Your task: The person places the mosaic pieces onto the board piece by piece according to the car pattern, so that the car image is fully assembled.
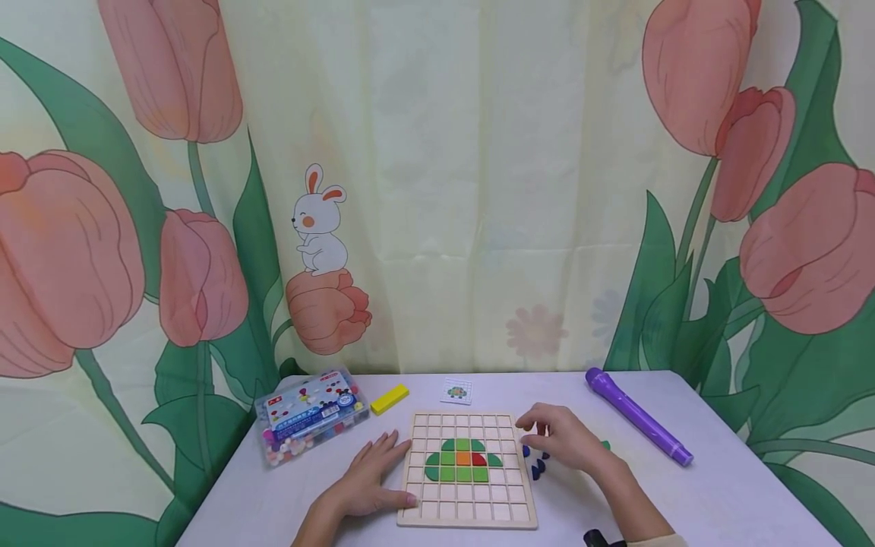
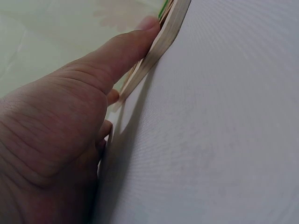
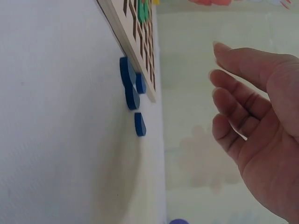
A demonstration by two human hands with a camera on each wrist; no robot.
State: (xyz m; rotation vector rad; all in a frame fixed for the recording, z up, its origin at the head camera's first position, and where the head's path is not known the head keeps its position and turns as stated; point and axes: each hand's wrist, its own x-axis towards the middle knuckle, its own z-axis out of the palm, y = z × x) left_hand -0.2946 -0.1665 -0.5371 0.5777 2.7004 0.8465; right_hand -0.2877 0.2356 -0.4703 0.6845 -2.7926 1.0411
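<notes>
A wooden grid board (image 1: 472, 512) lies on the white table. On it sits a cluster of green tiles (image 1: 447, 472), with an orange tile (image 1: 463, 458) and a red quarter-round tile (image 1: 478, 460) within. My left hand (image 1: 369, 480) rests at the board's left side, fingers spread; its thumb (image 2: 126, 49) presses on the near left corner. Above the right edge hovers my right hand (image 1: 563, 441), fingers loosely bent, with nothing held in the right wrist view. Several dark blue curved pieces (image 3: 127, 72) lie beside that edge, partly below the right hand.
At the back left stand a clear plastic box of beads (image 1: 311, 416) and a yellow block (image 1: 390, 399). A small pattern card (image 1: 456, 391) lies behind the board. A purple microphone-shaped stick (image 1: 639, 416) lies at right. Part of a green piece (image 1: 605, 444) shows behind the right wrist.
</notes>
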